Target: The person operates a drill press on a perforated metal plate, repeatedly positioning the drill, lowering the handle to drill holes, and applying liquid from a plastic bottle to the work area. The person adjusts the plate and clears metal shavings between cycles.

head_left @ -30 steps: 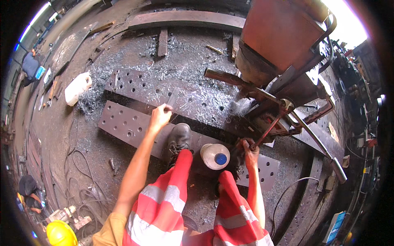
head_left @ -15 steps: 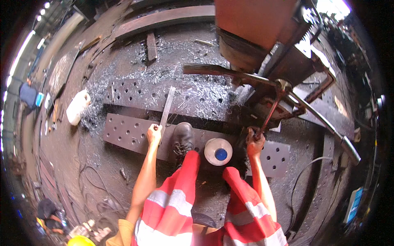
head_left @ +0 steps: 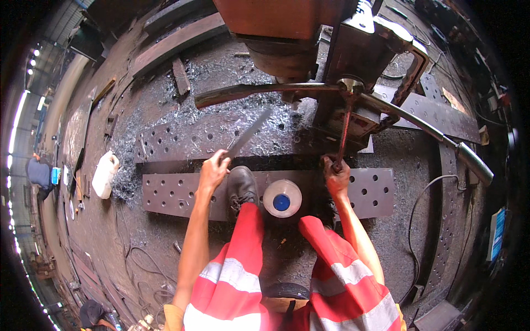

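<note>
My left hand (head_left: 212,171) is closed around one end of a flat metal strip (head_left: 248,135), whose far end reaches over a chip-covered plate with drilled holes (head_left: 193,131). The strip looks blurred. My right hand (head_left: 337,177) grips the lower end of a reddish lever (head_left: 345,129), one of the three arms of a drilling machine's feed handle. The machine's orange-brown body (head_left: 270,19) stands beyond, at the upper middle. Its drill tip and the spot under it are partly hidden by the handle arms.
A nearer drilled plate (head_left: 171,194) lies below, with my shoe (head_left: 242,185) on it and a whitish blue-capped container (head_left: 273,207) beside. Metal shavings (head_left: 221,63) cover the floor. A white jug (head_left: 105,175) stands left; a cable (head_left: 413,231) curves right. Another person (head_left: 38,172) is far left.
My view has shifted to the right. My left hand has tilted the strip over to the right, farther across the drilled plate. The right hand keeps its grip on the lever.
</note>
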A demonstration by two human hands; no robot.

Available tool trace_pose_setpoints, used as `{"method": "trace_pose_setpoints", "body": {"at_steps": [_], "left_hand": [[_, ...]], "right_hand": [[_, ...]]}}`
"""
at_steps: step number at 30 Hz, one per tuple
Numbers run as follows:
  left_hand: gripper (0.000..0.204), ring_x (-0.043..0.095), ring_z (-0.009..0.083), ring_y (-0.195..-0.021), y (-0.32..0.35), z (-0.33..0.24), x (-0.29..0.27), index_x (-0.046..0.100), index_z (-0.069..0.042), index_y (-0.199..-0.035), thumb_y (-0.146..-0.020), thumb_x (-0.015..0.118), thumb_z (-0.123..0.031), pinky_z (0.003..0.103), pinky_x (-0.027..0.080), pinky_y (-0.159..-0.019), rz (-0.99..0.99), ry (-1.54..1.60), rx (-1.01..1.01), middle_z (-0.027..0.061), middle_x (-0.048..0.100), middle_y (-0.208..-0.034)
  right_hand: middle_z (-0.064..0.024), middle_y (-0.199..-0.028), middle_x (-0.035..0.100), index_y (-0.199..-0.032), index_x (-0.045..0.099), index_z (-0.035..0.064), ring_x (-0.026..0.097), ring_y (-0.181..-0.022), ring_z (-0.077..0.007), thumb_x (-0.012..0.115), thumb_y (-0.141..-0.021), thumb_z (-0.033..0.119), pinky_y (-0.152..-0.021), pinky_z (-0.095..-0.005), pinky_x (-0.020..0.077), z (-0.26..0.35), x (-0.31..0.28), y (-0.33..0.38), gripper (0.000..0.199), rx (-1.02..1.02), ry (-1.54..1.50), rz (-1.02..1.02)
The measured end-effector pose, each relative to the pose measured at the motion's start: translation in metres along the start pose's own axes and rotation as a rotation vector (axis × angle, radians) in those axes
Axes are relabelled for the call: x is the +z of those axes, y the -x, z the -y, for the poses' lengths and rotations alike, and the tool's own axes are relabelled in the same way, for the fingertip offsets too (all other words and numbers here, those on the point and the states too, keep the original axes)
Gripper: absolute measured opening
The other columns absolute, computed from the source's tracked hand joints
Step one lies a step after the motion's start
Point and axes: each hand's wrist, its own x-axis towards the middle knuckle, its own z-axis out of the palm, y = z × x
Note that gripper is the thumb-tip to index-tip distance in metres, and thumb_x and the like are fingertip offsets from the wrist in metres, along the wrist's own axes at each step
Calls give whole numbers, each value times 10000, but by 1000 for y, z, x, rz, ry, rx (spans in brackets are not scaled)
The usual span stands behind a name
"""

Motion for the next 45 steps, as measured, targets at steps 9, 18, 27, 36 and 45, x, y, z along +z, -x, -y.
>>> {"method": "trace_pose_setpoints", "body": {"at_steps": [9,18,27,36,45], "left_hand": [[243,686,477,-860,-42,-23,69,595,-182,-1212,-974,573,-219,591,539,-720,25,-455,157,244,710,-866],[296,739,346,-731,-108,-4,62,620,-77,-1231,-966,578,-202,451,590,-631,-119,-114,-26,215,736,-850],[361,749,299,-759,-76,-30,59,594,-85,-1322,-990,570,-228,441,567,-741,52,-41,-39,168,741,-781],[243,748,326,-723,-93,16,78,627,-54,-1141,-1007,544,-239,450,569,-644,-199,-7,-133,198,728,-775],[286,740,327,-767,-105,13,91,631,-55,-1185,-973,572,-237,462,561,-746,-88,-161,16,196,722,-782]], "right_hand": [[-45,-672,575,-965,696,-10,490,-640,-82,684,-945,132,-588,-293,435,22,-2,2,144,64,53,5],[-24,-669,590,-970,704,-3,501,-646,-77,684,-941,133,-596,-296,444,19,0,1,141,112,39,-7],[-63,-648,566,-946,697,-20,497,-629,-84,684,-933,123,-583,-307,442,16,-15,2,144,46,88,-34],[-51,-631,563,-962,694,-16,497,-620,-73,679,-933,107,-578,-295,440,30,-12,1,127,10,155,-12],[-38,-648,582,-979,702,-9,513,-631,-72,684,-931,111,-585,-292,444,31,-3,2,131,32,113,-8]]}}
